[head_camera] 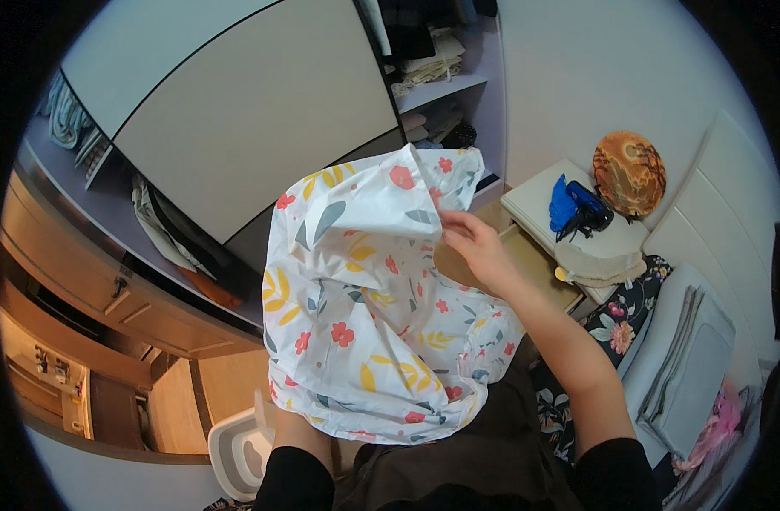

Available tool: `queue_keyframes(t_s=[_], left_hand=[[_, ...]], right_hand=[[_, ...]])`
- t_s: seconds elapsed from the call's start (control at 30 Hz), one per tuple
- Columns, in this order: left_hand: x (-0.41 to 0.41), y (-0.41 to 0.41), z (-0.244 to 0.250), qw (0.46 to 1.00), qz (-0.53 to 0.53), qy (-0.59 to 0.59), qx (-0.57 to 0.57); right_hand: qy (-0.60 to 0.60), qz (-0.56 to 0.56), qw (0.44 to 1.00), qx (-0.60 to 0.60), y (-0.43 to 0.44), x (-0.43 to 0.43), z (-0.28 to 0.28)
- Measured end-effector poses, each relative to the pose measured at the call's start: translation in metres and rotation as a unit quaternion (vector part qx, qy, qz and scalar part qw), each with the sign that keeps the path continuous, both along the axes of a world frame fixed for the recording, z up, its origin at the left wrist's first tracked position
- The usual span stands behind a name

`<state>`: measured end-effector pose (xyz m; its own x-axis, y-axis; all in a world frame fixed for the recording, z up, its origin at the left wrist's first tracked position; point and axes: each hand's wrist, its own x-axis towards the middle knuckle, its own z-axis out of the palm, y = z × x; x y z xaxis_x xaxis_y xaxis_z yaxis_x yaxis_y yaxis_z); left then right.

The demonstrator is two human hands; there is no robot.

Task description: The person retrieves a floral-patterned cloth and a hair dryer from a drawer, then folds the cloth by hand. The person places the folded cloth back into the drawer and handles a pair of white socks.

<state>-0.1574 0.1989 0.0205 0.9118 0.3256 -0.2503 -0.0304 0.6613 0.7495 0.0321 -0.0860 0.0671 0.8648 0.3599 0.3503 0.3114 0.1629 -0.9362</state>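
Note:
A white cloth [342,268] printed with red flowers and with yellow and grey leaves hangs bunched before my body. It looks like a fabric cover, with gathers along its lower right edge. My right hand [469,239] pinches its folded upper edge between thumb and fingers, so that part stands raised. My left forearm goes in under the bottom of the cloth, which hides my left hand completely. Behind the cloth is a wardrobe with pale sliding doors [255,108].
Folded textiles [434,61] fill wardrobe shelves. At right, a white nightstand [530,191] with its drawer pulled out holds a blue hair dryer [588,207] and a round decorative plate [629,172]. Folded grey bedding [690,370] lies on the bed. A white plastic bin [227,447] stands lower left.

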Motion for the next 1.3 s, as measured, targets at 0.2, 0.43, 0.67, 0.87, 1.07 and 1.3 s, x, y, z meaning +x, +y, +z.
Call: queue_keyframes(t_s=[0.2, 0.43, 0.67, 0.87, 1.07, 1.3], left_hand=[[-0.013, 0.0, -0.002, 1.0, 0.004, 0.013, 0.006], [-0.02, 0.002, 0.001, 1.0, 0.005, 0.013, 0.009], [-0.017, 0.001, 0.006, 1.0, -0.001, 0.008, 0.004], [-0.026, 0.002, 0.006, 1.0, -0.006, 0.027, 0.007], [-0.034, 0.004, 0.011, 0.999, -0.008, 0.037, 0.008], [-0.042, 0.003, 0.009, 0.999, -0.009, 0.042, 0.005]], right_hand=[[0.058, 0.124, 0.99, 0.031, 0.014, -0.003, 0.021], [0.071, 0.141, 0.987, 0.024, 0.021, -0.013, 0.02], [-0.021, 0.009, 0.998, 0.056, 0.033, -0.035, 0.029], [-0.264, -0.073, 0.961, -0.02, 0.049, -0.074, 0.03], [-0.428, -0.134, 0.893, -0.041, 0.066, -0.1, 0.025], [-0.448, -0.101, 0.887, -0.048, 0.062, -0.105, 0.006]])
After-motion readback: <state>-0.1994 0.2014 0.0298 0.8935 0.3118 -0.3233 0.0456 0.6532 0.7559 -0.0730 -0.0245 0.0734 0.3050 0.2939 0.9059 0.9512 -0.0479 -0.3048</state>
